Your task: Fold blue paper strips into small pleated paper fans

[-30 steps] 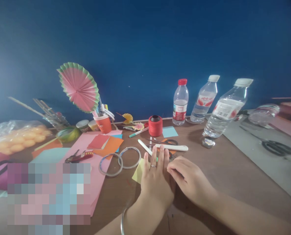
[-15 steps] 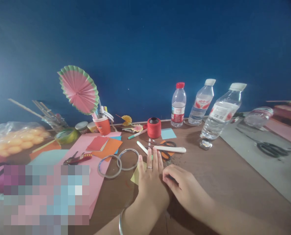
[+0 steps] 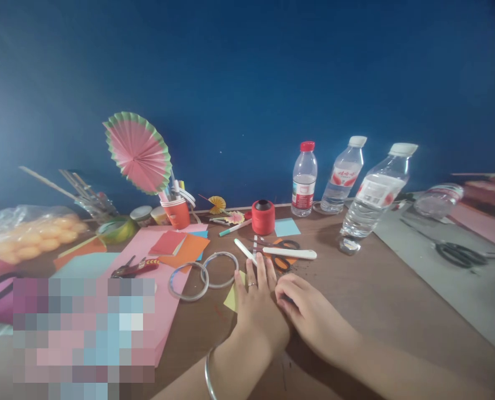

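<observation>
My left hand (image 3: 258, 311) lies flat, fingers stretched toward the wall, with a ring on one finger and a bangle (image 3: 209, 375) at the wrist. Beside it, touching its edge, my right hand (image 3: 314, 314) rests with its fingers curled in; whether anything is inside them is hidden. Just beyond my left fingertips are a white stick-like tool (image 3: 245, 251), a second white-handled tool (image 3: 291, 253) and black-and-orange scissors (image 3: 286, 245). A yellow paper (image 3: 231, 297) pokes out beside my left hand. Two tape rings (image 3: 189, 281) overlap to its left.
A red thread spool (image 3: 263, 218) stands behind the tools. Several water bottles (image 3: 303, 186) line the back right. At left are a red paper cup (image 3: 176, 215) holding a folded fan (image 3: 139, 153), coloured papers (image 3: 164, 333) and pliers (image 3: 134, 268). Black scissors (image 3: 459, 254) lie on the grey right-hand surface.
My left hand has drawn back slightly toward me, its fingertips now lower beneath the white tools. My right hand stays curled against it. The whole view has shifted a little.
</observation>
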A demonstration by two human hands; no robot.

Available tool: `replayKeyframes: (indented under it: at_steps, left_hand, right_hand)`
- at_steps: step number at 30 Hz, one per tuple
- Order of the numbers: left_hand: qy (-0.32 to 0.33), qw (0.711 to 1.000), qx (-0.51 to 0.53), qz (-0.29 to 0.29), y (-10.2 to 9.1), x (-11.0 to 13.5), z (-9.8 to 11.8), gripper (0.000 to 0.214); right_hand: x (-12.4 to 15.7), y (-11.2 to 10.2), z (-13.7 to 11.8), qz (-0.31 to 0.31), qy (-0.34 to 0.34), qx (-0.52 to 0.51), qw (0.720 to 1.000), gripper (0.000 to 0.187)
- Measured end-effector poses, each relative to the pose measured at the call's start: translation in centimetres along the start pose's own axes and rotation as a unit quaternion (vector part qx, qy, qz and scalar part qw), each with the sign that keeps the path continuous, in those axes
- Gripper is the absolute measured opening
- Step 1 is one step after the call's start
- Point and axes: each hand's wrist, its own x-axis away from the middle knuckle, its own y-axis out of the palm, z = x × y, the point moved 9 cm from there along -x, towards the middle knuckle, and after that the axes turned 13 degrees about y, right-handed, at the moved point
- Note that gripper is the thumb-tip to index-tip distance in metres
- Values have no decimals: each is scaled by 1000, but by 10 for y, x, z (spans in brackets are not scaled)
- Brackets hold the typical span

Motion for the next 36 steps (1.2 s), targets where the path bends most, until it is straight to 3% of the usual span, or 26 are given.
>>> replayKeyframes:
  at_steps: [24, 36]
  left_hand:
    - [10, 1000, 12, 1, 3, 0, 1, 61]
    - [4, 1000, 18, -18, 5, -1, 0, 61]
  right_hand:
    - [5, 1, 1, 35, -10, 37, 999, 15]
    - [3, 2, 0, 14, -11, 29, 999, 14]
